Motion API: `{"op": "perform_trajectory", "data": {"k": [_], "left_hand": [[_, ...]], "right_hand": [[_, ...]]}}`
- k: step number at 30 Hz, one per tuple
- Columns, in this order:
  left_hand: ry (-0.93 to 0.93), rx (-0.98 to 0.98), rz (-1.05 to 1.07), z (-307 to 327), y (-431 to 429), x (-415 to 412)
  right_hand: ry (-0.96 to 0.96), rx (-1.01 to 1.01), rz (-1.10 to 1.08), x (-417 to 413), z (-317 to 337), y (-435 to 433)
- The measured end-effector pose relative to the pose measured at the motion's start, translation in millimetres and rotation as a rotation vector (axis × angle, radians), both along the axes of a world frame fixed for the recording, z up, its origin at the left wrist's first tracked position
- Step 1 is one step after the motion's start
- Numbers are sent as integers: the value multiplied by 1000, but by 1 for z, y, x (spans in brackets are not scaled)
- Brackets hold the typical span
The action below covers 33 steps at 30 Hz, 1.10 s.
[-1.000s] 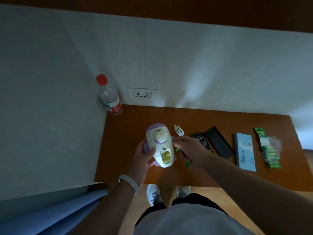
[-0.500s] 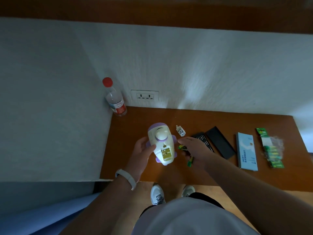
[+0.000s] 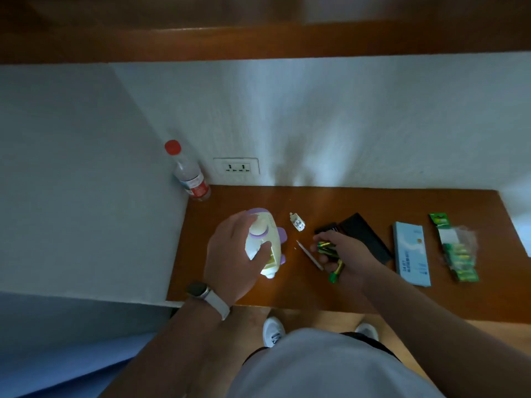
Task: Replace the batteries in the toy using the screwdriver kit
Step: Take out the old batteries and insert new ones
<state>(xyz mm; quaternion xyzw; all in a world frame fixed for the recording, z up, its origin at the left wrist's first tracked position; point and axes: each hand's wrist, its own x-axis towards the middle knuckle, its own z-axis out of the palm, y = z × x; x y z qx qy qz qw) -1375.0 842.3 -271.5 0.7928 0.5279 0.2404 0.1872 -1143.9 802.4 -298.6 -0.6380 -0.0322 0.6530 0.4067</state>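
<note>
Right hand (image 3: 347, 254) now around cylindrical batteries (image 3: 327, 246)

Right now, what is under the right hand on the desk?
Green batteries show in the grip of the right hand, and one pokes out below the palm. The hand covers the rest, so their count and the desk surface beneath cannot be seen.

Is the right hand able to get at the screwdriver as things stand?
Probably, but not cleanly. The screwdriver lies uncovered on the table just beside the right hand, nothing between them. That hand grips green batteries, though, so it would likely need to set them down first.
</note>
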Motion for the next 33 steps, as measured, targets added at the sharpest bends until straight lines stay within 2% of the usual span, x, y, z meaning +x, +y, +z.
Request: {"op": "perform_trajectory", "data": {"k": [7,13,20,27,33], "left_hand": [[137,77,-185,16,-25,104],[244,66,-286,-4,-53,199],[406,-87,-370,-55,-72,302],[630,-319,-253,-98,-59,368],[663,-315,-134,-116,-52,394]], "right_hand": [[112,84,-109,87,14,-41],[88,100,-176,177,27,-82],[121,87,-220,269,20,-119],[119,72,-292,340,6,-157],[132,25,-353,365,-9,-178]]}}
